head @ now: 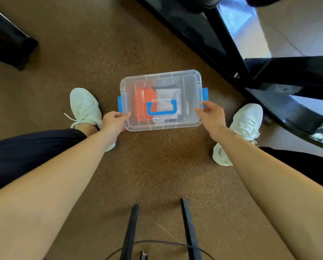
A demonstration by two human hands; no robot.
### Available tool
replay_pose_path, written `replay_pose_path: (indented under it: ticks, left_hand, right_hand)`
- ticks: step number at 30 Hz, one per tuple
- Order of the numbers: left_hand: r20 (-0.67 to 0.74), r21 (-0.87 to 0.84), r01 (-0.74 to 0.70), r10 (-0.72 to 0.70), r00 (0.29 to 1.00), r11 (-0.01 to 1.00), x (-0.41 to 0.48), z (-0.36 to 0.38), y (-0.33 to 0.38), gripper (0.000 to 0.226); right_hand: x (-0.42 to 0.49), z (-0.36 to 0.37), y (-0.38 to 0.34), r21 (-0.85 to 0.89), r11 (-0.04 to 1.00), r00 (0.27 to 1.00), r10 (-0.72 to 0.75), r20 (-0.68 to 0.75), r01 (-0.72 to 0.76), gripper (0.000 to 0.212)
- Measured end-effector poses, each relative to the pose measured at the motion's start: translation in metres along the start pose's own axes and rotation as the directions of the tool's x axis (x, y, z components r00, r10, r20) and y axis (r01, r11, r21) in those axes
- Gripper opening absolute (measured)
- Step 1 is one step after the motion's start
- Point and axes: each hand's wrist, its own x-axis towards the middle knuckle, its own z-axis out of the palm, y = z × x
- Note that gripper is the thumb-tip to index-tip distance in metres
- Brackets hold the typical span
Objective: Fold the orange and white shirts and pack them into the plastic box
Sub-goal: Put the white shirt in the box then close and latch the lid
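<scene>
Clear box (189,91) holds orange shirt (140,103), white shirt (166,94); left hand (114,122), right hand (213,115) grip it.

white shirt (167,95) hazy under lid (189,91), cable (156,242) cropped

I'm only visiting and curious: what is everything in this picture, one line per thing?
clear plastic box: one, transparent, lid on, between the feet
blue lid handle: one, blue, middle of the lid
blue side latches: two, blue, at the box's ends
folded orange shirt: one, orange, inside the box, left
folded white shirt: one, white, inside, beside the orange one
black furniture frame: one, black, upper right
thin black bars: two, black, bottom centre
black cable: one, black, bottom edge
white sneakers: two, white, either side of the box
left hand: one, grips the box's near left corner
right hand: one, grips the box's right end
</scene>
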Motion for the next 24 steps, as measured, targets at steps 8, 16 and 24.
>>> replay_pose_path:
  ticks: [8,16,24]
  left_hand:
    - [-0.027,-0.020,-0.074,0.073,0.997,0.997,0.009,-0.012,0.006,0.067]
    - [-0.046,0.446,-0.392,0.458,0.888,0.805,-0.003,-0.004,-0.005,0.050]
    - [-0.003,0.481,-0.311,0.357,0.934,0.819,0.000,-0.008,0.002,0.056]
  right_hand:
    - [0.003,0.009,0.007,-0.173,0.983,0.997,-0.070,-0.018,0.066,0.054]
    - [0.005,0.006,0.003,0.019,0.984,0.983,0.178,0.042,-0.179,0.084]
    - [-0.003,0.017,0.000,-0.118,0.992,0.988,-0.068,-0.141,0.051,0.041]
